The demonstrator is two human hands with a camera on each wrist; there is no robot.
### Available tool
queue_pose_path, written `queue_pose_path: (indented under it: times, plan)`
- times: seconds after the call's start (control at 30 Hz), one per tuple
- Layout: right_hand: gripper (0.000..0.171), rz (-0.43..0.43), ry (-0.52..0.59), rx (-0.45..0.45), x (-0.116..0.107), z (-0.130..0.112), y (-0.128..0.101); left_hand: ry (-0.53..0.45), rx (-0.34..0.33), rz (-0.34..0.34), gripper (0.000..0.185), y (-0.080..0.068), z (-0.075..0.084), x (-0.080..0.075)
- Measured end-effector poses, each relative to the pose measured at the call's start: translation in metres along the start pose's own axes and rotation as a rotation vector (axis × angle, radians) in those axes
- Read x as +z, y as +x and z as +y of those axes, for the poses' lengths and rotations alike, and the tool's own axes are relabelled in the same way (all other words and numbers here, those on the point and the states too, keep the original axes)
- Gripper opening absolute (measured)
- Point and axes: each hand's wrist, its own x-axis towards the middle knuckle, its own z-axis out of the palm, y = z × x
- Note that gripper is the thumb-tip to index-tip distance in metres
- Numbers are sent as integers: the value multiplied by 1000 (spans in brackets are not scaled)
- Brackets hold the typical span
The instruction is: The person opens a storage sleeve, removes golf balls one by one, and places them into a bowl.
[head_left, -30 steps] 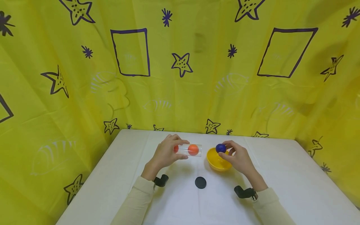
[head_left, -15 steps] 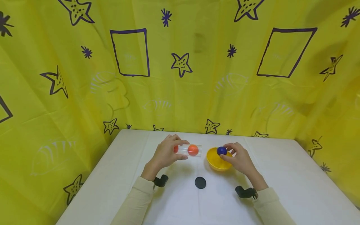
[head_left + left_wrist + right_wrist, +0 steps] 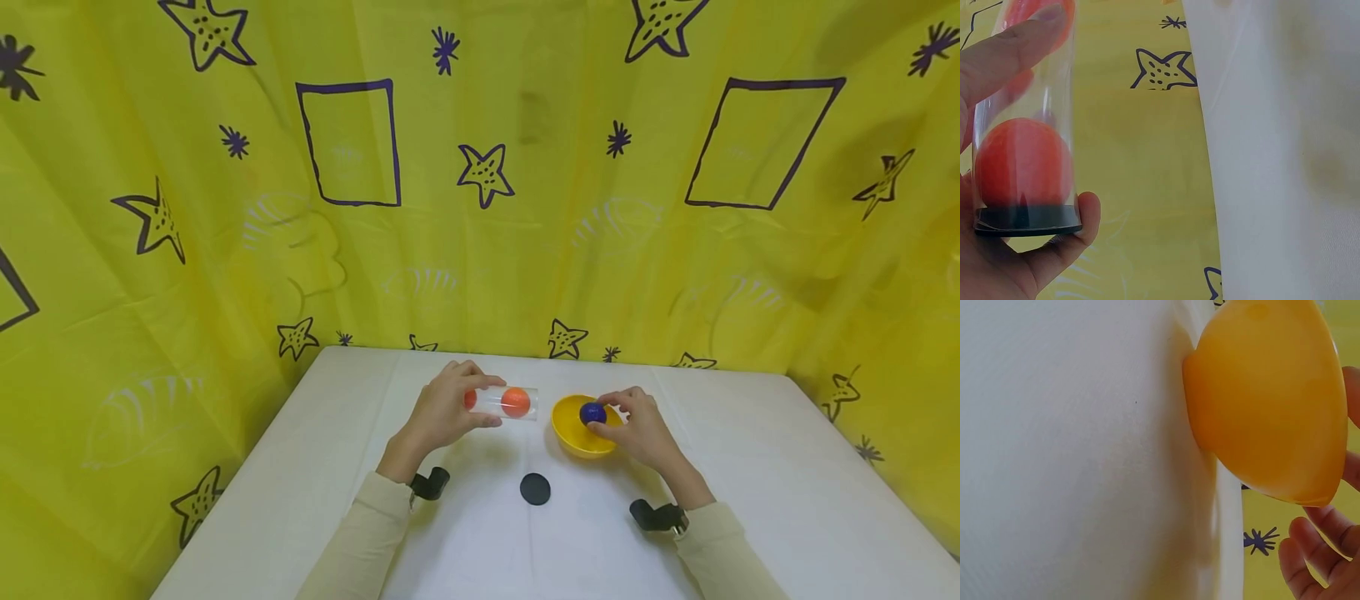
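A black lid (image 3: 535, 488) lay on the white bench (image 3: 750, 500) nearest the person, between the two sleeves. Beyond it, the left hand (image 3: 442, 412) held a clear tube (image 3: 510, 402) on its side above the bench, fingers and thumb curled round it; an orange ball (image 3: 515, 402) sat inside near the open end, and a second orange ball (image 3: 1022, 162) rested against the tube's black capped end. To the right, the right hand (image 3: 637, 425) pinched a blue ball (image 3: 592, 412) with its fingertips, down inside the yellow bowl (image 3: 570, 433) standing on the bench. Behind hung a yellow cloth (image 3: 225, 250) printed with stars and squares. No writing could be read anywhere.
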Motion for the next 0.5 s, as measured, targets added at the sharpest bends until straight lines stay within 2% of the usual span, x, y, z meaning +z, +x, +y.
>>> queue_pose_path:
  times: [0.2,0.5]
  plan:
    - [42,-38,9,9,4,3,-1,5,-3,-2,50,-1,0,0]
    - [41,-39,1,6,5,5,-2,-9,-1,-2,49,0,0,0]
